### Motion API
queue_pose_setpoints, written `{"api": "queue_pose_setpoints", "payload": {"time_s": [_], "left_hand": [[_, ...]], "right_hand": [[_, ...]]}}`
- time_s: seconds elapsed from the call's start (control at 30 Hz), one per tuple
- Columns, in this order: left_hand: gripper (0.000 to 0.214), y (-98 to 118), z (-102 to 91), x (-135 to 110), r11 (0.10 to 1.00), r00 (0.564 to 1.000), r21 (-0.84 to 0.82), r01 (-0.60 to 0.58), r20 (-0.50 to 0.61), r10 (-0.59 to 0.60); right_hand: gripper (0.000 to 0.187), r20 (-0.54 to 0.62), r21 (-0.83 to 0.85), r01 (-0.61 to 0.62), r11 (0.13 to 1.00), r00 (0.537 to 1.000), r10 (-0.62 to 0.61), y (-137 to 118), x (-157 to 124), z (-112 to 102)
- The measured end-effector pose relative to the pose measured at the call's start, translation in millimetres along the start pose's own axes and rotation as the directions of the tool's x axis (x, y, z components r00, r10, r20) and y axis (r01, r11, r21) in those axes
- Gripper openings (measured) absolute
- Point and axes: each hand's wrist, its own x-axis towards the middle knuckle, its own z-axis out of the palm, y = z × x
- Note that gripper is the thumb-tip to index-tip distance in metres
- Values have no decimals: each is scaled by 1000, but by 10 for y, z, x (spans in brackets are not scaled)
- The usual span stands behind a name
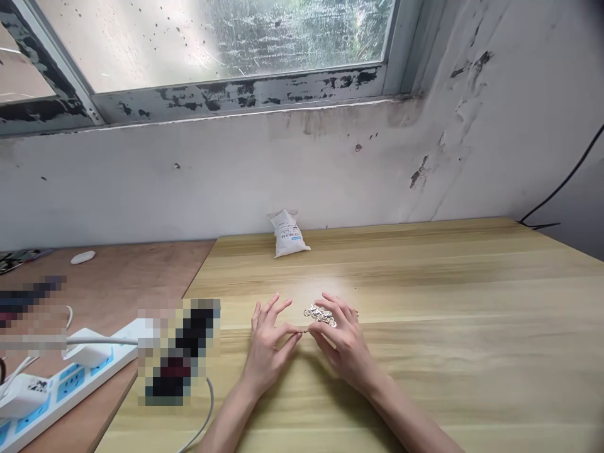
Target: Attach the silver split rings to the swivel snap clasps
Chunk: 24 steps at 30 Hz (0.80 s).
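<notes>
Between the fingertips of both hands is a small, thin metal piece (304, 331), too tiny to make out its exact kind. My left hand (267, 352) pinches its left end with thumb and index finger, the other fingers raised and spread. From the other side, my right hand (349, 346) pinches the right end in the same way. Just behind the fingers lies a little heap of silvery metal rings and clasps (313, 311) on the wooden table (472, 352). My right hand partly covers that heap.
A white printed packet (289, 236) stands at the table's back by the wall. To the left, a power strip (70, 384) with plugs and cables lies beside a blurred-out object (182, 352). A white oval item (83, 257) rests on the brown table.
</notes>
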Motion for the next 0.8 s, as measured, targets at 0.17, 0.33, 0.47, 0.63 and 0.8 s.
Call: {"api": "queue_pose_setpoints", "payload": {"time_s": [0.17,0.33,0.47,0.63,0.8], "left_hand": [[18,38,-3,0,1000,995,7,-29,93,29],[18,82,-1,2,997,993,29,-70,102,67],[18,100,-6,7,995,991,36,-97,98,93],[15,39,-46,12,1000,998,11,-15,59,15],[15,-36,-98,10,1000,1000,8,5,10,-5]], "right_hand": [[17,54,-20,95,995,994,-94,13,-15,0],[18,67,6,111,994,992,-111,-3,-46,37],[19,74,20,97,995,992,-98,-43,-40,48],[12,68,39,-9,999,998,6,-48,-18,23],[9,92,71,-28,997,996,21,-4,-24,9]]}}
